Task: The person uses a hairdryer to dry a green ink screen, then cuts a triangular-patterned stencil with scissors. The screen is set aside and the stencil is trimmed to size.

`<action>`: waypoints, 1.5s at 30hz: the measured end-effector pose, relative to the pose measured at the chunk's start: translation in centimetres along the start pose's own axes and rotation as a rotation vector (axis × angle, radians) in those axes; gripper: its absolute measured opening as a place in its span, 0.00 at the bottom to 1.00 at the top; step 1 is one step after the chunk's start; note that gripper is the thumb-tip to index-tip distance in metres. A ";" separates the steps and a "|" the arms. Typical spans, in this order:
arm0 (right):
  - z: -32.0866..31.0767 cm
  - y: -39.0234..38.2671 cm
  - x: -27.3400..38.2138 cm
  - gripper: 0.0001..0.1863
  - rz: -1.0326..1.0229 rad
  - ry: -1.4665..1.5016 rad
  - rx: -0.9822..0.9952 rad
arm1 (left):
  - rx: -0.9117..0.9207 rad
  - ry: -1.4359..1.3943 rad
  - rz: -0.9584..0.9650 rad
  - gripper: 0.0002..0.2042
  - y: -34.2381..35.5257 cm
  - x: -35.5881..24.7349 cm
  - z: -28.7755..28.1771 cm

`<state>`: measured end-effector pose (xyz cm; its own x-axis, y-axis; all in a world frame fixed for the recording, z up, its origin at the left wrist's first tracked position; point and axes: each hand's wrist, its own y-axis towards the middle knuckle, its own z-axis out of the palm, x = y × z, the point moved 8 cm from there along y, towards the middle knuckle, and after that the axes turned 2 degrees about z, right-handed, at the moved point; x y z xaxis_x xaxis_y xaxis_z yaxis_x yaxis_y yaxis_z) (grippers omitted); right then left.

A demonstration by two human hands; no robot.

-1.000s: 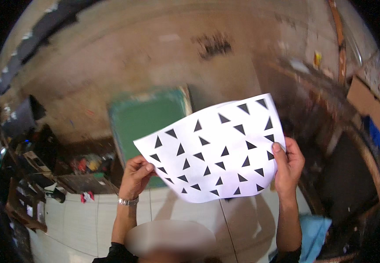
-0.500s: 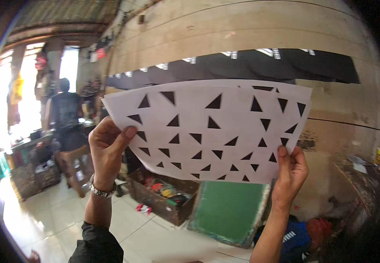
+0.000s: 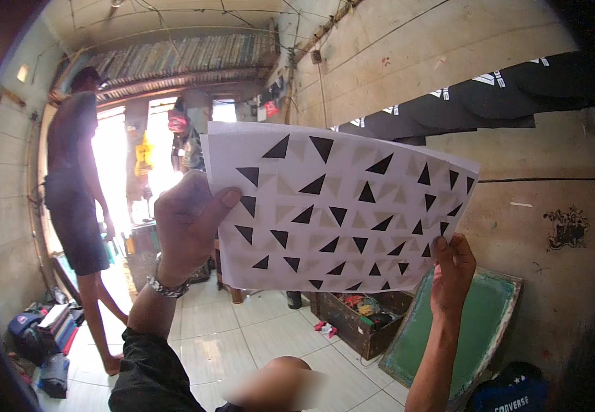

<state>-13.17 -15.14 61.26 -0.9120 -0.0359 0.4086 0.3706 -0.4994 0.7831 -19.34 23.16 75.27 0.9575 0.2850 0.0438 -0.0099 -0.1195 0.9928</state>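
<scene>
Stretched between my two raised hands are white paper sheets (image 3: 342, 244) printed with scattered black triangles. Fainter grey triangles show through from a sheet behind. My left hand (image 3: 191, 216) pinches the left edge, thumb on the front face and fingers behind. A metal-band watch (image 3: 167, 285) circles that wrist, above a dark sleeve. My right hand (image 3: 453, 264) grips the lower right edge between thumb and fingers. The sheets are upright, slightly curved and tilted down toward the right.
A green-meshed frame (image 3: 452, 329) leans against the wall, beside a wooden box (image 3: 338, 323) of coloured items. Black printed pieces (image 3: 462, 96) hang along the wall. At left a person (image 3: 71, 185) stands near bright windows, with bags (image 3: 33, 336) on the floor.
My view has swung left toward the windows, bringing a standing person at left into sight. The sheets are still in both hands, now backlit so the rear triangles show through.
</scene>
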 end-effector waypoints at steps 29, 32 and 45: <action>-3.6 -1.2 1.4 0.13 0.027 0.006 0.058 | 0.033 0.351 -0.058 0.05 -1.5 4.1 2.5; -2.6 -1.8 1.7 0.11 0.030 0.137 0.115 | 0.031 0.338 -0.045 0.07 -1.9 4.8 2.4; -3.1 -2.0 1.5 0.13 -0.043 -0.049 0.061 | 0.009 0.087 -0.059 0.22 -2.0 4.1 3.6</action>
<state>-15.78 -16.88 58.85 -0.9183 0.0273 0.3949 0.3425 -0.4455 0.8272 -14.38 21.13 73.05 0.9278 0.3729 -0.0048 0.0488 -0.1087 0.9929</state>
